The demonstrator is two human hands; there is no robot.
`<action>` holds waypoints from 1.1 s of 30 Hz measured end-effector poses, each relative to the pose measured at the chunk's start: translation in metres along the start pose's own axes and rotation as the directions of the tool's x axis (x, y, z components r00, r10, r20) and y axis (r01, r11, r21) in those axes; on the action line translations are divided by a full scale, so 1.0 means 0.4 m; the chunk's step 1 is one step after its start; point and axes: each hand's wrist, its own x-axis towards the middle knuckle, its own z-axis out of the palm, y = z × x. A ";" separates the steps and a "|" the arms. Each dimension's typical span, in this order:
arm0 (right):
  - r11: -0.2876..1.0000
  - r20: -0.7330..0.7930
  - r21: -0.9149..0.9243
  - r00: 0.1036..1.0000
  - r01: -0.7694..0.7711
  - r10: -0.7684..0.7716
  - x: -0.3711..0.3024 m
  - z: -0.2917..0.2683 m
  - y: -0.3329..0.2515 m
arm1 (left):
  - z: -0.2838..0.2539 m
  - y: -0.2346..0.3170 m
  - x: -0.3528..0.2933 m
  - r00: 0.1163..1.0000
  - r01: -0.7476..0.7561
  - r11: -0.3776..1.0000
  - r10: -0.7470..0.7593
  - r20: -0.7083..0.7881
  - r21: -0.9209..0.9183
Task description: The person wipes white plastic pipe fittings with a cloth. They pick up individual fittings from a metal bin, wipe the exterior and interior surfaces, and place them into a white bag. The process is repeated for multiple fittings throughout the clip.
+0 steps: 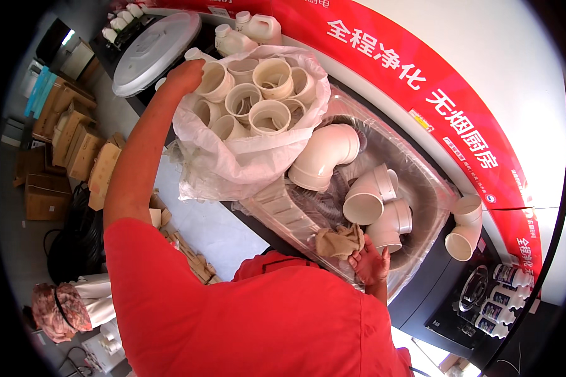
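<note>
My left hand (187, 76) is closed at the left rim of a white plastic bag (210, 160), its fingertips hidden. The bag is packed with several cream plastic pipe fittings (270, 117), open ends up. On the right, my right hand (370, 264) is palm up with fingers apart, beside a crumpled brown cloth (338, 242). Just beyond that hand, a cream pipe tee (391, 225) lies in a plastic-wrapped metal sink (431, 217). Another tee (366, 198) and a large pipe elbow (326, 154) lie farther left, at the sink and its drainboard.
One more pipe elbow (464, 229) stands right of the sink. White jugs (258, 28) and a white oval lid-like object (157, 51) are at the back left. A black stove (468, 314) with several white bottles (503, 295) is at right. Cardboard boxes (47, 198) crowd the left.
</note>
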 end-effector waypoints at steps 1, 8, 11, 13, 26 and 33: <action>1.000 -0.003 -0.002 1.000 -0.001 0.001 0.000 0.002 0.000 | -0.006 0.007 0.008 0.999 0.026 0.999 -0.025 0.049 -0.028; 1.000 -0.025 -0.008 1.000 -0.008 0.008 0.000 0.004 0.001 | 0.021 -0.006 0.030 0.974 -0.166 0.959 0.195 -0.114 0.229; 1.000 -0.019 -0.006 1.000 -0.012 0.011 0.000 0.002 -0.001 | 0.037 0.013 0.023 0.974 -0.123 0.963 0.164 -0.156 0.241; 1.000 -0.019 -0.003 1.000 -0.005 0.005 0.000 0.003 -0.001 | 0.046 0.020 0.018 0.977 -0.084 0.976 0.120 -0.175 0.202; 1.000 -0.023 0.006 1.000 -0.016 0.016 0.005 0.011 -0.001 | 0.090 0.008 0.020 0.967 -0.036 0.972 0.092 -0.238 0.230; 1.000 0.018 -0.016 1.000 -0.007 0.008 0.004 0.007 0.000 | 0.077 0.048 0.010 0.982 0.054 0.977 -0.015 -0.187 0.208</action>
